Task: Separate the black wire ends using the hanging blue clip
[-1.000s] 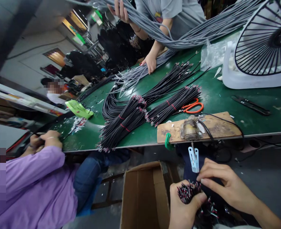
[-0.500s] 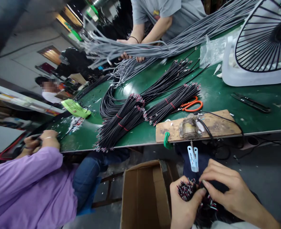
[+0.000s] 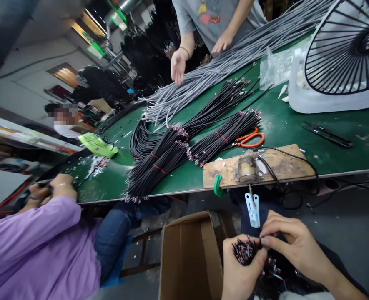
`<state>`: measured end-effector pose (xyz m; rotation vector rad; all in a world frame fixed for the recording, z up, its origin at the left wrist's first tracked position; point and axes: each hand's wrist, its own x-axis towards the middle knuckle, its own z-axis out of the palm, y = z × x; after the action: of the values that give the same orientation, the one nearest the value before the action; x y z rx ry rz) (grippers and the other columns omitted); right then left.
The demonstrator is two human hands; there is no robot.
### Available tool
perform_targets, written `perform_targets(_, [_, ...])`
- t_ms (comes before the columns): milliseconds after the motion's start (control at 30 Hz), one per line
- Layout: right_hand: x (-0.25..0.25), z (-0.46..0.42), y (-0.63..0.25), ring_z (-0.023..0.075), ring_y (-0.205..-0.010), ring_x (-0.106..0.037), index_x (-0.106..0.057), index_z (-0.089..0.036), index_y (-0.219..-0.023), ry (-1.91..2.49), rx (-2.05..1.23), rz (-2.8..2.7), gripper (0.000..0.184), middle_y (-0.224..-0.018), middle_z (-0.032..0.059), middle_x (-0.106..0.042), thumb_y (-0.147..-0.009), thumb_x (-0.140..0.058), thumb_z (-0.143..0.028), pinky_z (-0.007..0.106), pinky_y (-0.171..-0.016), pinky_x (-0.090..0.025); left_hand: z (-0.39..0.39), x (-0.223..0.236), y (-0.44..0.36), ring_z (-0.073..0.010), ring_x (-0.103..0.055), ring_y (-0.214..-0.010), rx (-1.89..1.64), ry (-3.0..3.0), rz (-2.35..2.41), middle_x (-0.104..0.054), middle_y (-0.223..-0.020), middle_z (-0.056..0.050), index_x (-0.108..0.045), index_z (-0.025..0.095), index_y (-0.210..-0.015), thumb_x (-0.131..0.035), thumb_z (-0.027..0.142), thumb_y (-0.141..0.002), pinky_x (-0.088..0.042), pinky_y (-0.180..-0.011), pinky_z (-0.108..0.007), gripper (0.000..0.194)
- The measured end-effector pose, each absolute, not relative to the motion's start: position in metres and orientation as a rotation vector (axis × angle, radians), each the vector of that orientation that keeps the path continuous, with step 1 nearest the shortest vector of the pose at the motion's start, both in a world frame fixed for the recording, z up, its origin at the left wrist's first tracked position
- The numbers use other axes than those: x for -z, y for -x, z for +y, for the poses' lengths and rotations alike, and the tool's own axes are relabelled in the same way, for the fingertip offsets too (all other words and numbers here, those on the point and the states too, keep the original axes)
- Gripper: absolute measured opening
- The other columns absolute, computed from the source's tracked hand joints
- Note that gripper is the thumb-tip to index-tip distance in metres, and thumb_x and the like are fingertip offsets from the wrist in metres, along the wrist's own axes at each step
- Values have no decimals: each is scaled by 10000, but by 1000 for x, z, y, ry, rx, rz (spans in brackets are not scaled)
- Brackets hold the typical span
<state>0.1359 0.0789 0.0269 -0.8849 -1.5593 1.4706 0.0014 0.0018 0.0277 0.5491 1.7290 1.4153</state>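
Note:
My left hand (image 3: pixel 242 266) is wrapped round a bundle of thin black cables (image 3: pixel 244 251), whose stripped red, white and black wire ends point up at me. Beside it, my right hand (image 3: pixel 284 237) pinches at a cable next to the bundle, thumb and forefinger pressed together; the pinched part is mostly hidden by the fingers. More loose cable ends (image 3: pixel 275 271) show beneath the right hand. Just above my hands, a light blue clip (image 3: pixel 252 210) hangs from a small motor-like device (image 3: pixel 247 168) on a wooden board.
Tied bundles of black cables (image 3: pixel 153 166) lie on the green table (image 3: pixel 328 158), near orange-handled scissors (image 3: pixel 250 138), black snips (image 3: pixel 326 134) and a fan (image 3: pixel 353 50). An open cardboard box (image 3: pixel 187 258) stands left of my hands. Co-workers sit left and stand across, by grey cables (image 3: pixel 234 54).
The co-worker across the table has let the lifted grey cables down onto the table and opened both hands. My hands keep nearly the same place, with small finger movement in the right.

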Motion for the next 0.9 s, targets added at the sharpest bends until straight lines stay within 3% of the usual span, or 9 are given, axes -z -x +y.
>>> perform_targets(200, [-18, 77, -139, 232, -804, -669, -757, -231, -900, 874, -1368, -1593, 90, -825, 49, -735, -868, -673, -229, 452, -999, -398, -5, -14, 2, -244, -702, -661, -1428, -472, 1664, -722, -711, -54, -633, 168, -728, -892, 362, -546, -593, -617, -354, 371])
perform_targets(367, [-16, 69, -143, 244, -934, -615, -732, -270, -1008, 857, -1120, -1749, 236, -998, 72, -705, -871, -621, -113, 388, -852, -475, -1, -22, 2, -222, -692, -650, -1432, -497, 1681, -718, -690, -33, -640, 162, -726, -895, 289, -543, -569, -639, -332, 339])
perform_targets(533, [-15, 65, -141, 245, -978, -589, -700, -257, -1151, 752, -893, -1821, 387, -1096, 96, -686, -844, -614, -38, 373, -842, -495, 4, -34, -1, -193, -672, -649, -1434, -551, 1739, -706, -685, -15, -660, 158, -720, -853, 187, -556, -548, -647, -292, 255])
perform_targets(600, [-16, 68, -138, 234, -951, -609, -718, -270, -1113, 748, -979, -1788, 336, -1069, 84, -698, -859, -624, -70, 355, -826, -503, 4, -35, -1, -190, -667, -644, -1417, -576, 1750, -699, -687, -14, -666, 157, -719, -849, 186, -556, -542, -643, -288, 246])
perform_targets(700, [-17, 74, -134, 213, -818, -643, -748, -246, -880, 808, -1248, -1643, 79, -877, 52, -712, -862, -688, -199, 331, -763, -507, 3, -28, 2, -194, -663, -646, -1395, -666, 1769, -692, -688, -18, -674, 158, -718, -859, 189, -547, -536, -643, -290, 254])
perform_targets(800, [-19, 75, -130, 188, -688, -600, -699, -212, -737, 818, -1320, -1542, 153, -690, 21, -643, -880, -670, -253, 309, -660, -474, 0, -17, 6, -221, -678, -681, -1406, -698, 1728, -710, -724, -45, -682, 156, -740, -873, 261, -559, -548, -669, -321, 284])
perform_targets(900, [-21, 76, -128, 185, -689, -559, -663, -199, -736, 793, -1282, -1556, 182, -672, 18, -607, -908, -622, -242, 303, -645, -436, -1, -10, 9, -242, -691, -686, -1427, -645, 1651, -723, -731, -67, -683, 155, -761, -858, 373, -612, -562, -638, -341, 317])
